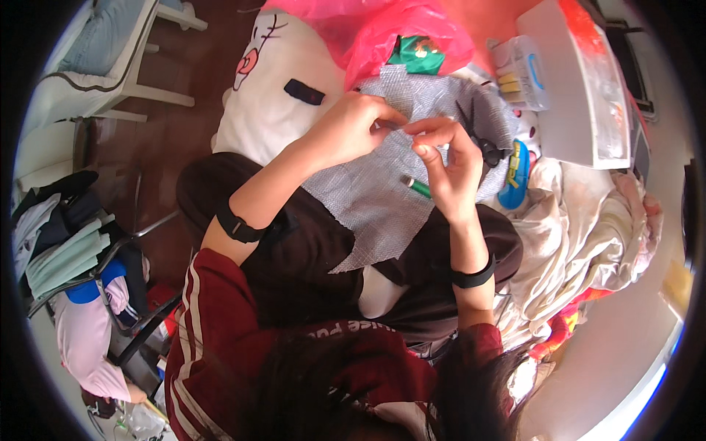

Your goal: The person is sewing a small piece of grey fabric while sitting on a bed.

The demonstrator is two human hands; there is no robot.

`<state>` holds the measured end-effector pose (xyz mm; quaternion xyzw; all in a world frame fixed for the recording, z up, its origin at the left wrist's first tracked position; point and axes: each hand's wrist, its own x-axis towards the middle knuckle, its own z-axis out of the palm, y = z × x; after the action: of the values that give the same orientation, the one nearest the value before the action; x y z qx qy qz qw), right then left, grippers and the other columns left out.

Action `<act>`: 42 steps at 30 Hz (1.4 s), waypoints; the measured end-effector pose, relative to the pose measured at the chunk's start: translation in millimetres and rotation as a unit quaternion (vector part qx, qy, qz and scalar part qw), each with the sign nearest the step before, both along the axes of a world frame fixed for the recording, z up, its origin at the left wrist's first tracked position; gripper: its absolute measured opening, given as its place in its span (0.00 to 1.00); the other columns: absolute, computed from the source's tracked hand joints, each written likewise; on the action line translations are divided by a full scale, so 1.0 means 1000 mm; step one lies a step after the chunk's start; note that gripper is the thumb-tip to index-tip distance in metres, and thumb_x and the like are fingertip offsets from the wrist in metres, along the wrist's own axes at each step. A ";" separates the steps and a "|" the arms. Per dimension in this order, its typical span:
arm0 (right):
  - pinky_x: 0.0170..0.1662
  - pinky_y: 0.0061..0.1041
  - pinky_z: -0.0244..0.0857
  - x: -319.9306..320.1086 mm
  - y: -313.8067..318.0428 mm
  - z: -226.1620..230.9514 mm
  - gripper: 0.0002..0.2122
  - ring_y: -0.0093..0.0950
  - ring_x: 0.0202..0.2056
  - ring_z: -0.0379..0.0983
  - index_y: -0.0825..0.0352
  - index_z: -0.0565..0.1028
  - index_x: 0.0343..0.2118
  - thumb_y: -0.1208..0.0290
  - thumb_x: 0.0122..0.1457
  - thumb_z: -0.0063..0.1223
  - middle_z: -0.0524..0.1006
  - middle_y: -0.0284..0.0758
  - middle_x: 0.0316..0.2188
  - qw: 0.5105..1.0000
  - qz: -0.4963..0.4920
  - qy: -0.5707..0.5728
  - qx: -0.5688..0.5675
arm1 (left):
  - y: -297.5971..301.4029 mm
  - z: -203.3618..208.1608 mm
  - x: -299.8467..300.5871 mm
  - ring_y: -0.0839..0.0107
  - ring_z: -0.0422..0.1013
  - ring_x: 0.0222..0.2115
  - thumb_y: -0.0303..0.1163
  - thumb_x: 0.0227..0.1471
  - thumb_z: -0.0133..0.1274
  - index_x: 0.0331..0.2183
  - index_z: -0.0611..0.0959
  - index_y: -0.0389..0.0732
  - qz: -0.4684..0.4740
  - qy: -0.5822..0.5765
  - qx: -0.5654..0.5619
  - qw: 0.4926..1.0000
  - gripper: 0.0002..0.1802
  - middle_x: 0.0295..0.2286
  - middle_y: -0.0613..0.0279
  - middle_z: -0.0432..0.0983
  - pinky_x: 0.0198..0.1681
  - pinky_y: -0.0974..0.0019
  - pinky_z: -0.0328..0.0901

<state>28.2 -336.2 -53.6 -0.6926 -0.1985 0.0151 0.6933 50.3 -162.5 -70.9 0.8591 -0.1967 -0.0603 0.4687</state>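
Above my lap my left hand (360, 125) and my right hand (452, 158) meet at the fingertips. The left fingers are pinched together. The right fingers are curled in toward them; whatever lies between the fingertips is too small to make out. Beneath them a grey woven cloth (382, 206) spreads over my crossed legs. A green thread spool (418, 186) rests on the cloth, left of my right wrist. Black scissors (487, 151) lie on it just beyond my right hand, partly hidden by the fingers.
Ahead lies a white plush cushion (250, 125) with a dark patch (304, 92) on it. A pink plastic bag (353, 44) holds a shiny green packet (419, 55). At right are a blue oval object (516, 176), a clear box (522, 73), a white drawer unit (581, 95) and crumpled bedding (573, 235).
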 end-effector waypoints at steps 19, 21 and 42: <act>0.36 0.25 0.67 -0.207 -0.031 0.133 0.03 0.31 0.30 0.73 0.75 0.67 0.28 0.81 0.51 0.48 0.74 0.45 0.27 0.986 0.085 0.133 0.061 | 0.017 -0.005 -0.008 0.73 0.71 0.22 0.21 0.36 0.49 0.31 0.80 0.39 0.037 -0.043 -0.072 0.996 0.14 0.25 0.57 0.76 0.28 0.72 0.66; 0.36 0.25 0.67 -0.219 -0.031 0.137 0.04 0.31 0.30 0.73 0.75 0.67 0.28 0.81 0.51 0.48 0.73 0.45 0.27 0.980 0.084 0.159 0.085 | 0.020 -0.013 -0.007 0.73 0.71 0.22 0.21 0.35 0.49 0.31 0.80 0.39 0.042 -0.047 -0.066 0.996 0.14 0.25 0.57 0.76 0.28 0.71 0.66; 0.21 0.28 0.67 -0.213 -0.054 0.159 0.07 0.37 0.21 0.72 0.78 0.71 0.28 0.78 0.55 0.42 0.72 0.47 0.22 0.806 0.505 0.067 0.301 | 0.024 -0.022 -0.002 0.57 0.71 0.28 0.21 0.35 0.48 0.28 0.80 0.41 0.136 -0.093 0.023 0.986 0.12 0.24 0.50 0.74 0.35 0.60 0.65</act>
<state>-185.2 -390.7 105.7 -0.2482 -0.4682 0.3493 0.7728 48.5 -138.2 -93.1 0.8902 -0.1197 0.0795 0.4324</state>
